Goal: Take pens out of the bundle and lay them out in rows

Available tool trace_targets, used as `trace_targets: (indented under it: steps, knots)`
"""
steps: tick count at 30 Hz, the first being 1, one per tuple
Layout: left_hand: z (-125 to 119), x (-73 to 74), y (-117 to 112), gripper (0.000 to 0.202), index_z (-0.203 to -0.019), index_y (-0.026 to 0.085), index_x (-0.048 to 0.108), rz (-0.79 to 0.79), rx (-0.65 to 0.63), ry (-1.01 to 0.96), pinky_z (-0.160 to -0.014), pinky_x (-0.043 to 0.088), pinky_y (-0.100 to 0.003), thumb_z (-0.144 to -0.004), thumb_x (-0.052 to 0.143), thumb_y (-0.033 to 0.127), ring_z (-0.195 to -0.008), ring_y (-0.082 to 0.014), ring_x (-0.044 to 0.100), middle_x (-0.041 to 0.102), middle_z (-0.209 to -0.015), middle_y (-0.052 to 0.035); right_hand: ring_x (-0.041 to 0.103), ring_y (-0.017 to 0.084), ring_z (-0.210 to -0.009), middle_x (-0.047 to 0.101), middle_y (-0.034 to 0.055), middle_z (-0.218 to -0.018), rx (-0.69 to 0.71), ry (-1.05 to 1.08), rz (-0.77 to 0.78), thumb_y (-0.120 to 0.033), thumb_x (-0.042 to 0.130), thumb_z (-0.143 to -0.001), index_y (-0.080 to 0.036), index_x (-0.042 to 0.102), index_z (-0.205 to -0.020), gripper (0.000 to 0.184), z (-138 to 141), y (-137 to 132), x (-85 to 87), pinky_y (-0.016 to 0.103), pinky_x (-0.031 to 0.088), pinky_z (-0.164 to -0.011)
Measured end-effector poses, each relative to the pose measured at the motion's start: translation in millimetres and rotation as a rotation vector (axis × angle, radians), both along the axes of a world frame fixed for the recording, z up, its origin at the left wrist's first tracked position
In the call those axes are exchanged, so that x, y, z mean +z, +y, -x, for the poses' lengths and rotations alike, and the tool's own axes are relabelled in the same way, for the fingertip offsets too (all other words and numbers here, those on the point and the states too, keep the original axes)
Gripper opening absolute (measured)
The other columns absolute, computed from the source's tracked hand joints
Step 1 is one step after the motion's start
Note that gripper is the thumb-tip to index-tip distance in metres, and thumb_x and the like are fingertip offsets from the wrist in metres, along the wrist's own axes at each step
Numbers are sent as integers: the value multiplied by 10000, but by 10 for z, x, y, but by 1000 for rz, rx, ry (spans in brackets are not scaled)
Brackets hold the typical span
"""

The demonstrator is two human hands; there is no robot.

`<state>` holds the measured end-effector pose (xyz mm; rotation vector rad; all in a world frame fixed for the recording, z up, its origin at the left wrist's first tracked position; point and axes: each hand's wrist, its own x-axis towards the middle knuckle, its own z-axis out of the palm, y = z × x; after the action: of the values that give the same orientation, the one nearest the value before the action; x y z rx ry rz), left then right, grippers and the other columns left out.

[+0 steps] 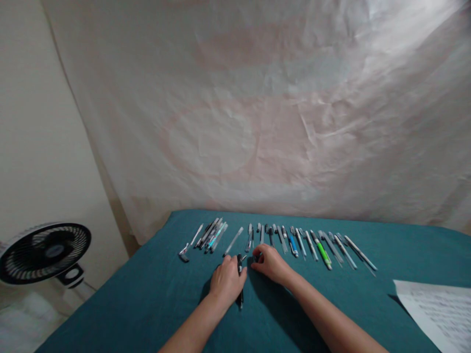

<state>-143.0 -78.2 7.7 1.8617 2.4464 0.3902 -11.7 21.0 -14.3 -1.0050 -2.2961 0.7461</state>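
My left hand rests on the teal tablecloth with its fingers curled around a black pen that sticks out above and below the hand. My right hand lies just to the right, fingers pinched on a small dark piece, perhaps a cap, near the pen's top end. Beyond both hands a row of several pens lies across the cloth, with a tighter bunch at its left end and a green pen towards the right.
A black and white fan stands off the table at the left. A printed paper sheet lies on the cloth at the right edge. A crumpled pale sheet hangs behind the table.
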Motion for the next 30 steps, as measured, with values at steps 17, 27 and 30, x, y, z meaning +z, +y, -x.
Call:
trace_targets:
  steps: [17, 27, 30]
  knots:
    - [104, 101, 36, 310, -941, 205, 558, -32, -91, -92, -706, 368, -251, -764, 411, 412, -826, -177, 543, 548, -921, -70, 531, 132, -624, 594, 28, -791, -55, 81, 9, -263, 624, -630, -175, 556, -904, 296, 50, -35, -57, 229, 400, -589]
    - [-71, 233, 64, 284, -788, 151, 594, -189, -290, -656, -615, 366, -223, -773, 408, 365, -689, -141, 530, 598, -732, -35, 476, 79, -527, 587, 16, -638, 202, 450, 602, -483, 508, -711, -124, 600, -774, 377, -9, -136, 370, 185, 346, -492]
    - [-206, 220, 22, 262, -839, 139, 561, -168, -296, -1016, -566, 359, -206, -735, 480, 365, -640, -114, 507, 572, -722, -27, 443, 60, -500, 558, -1, -593, 214, 551, 721, -474, 608, -628, -118, 578, -685, 362, -15, -166, 423, 177, 328, -483]
